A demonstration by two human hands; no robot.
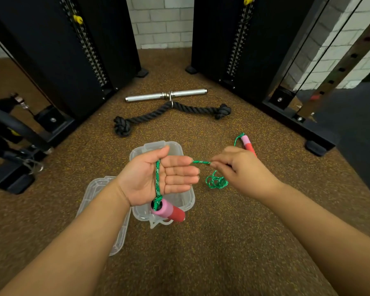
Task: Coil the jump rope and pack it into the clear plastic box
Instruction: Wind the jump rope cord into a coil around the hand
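Metal bar handle (166, 95), black knotted rope attachment (171, 116), two black weight-stack towers (62, 43), speckled floor (179, 253)

The rope (157, 178) was braided green with white flecks — its handles (168, 211) pink and red. The box (186, 199) was clear, the floor (201, 253) speckled brown — the thick rope (171, 113) black.

We see a green braided jump rope (157, 178) with pink-and-red foam handles: one handle (168, 211) hangs over the near end of a clear plastic box (188, 199), the other handle (248, 143) lies on the floor farther right, and a loose tangle of cord (216, 181) sits just right of the box. The box stands open on the floor, its clear lid (94, 195) lying flat beside it at left.
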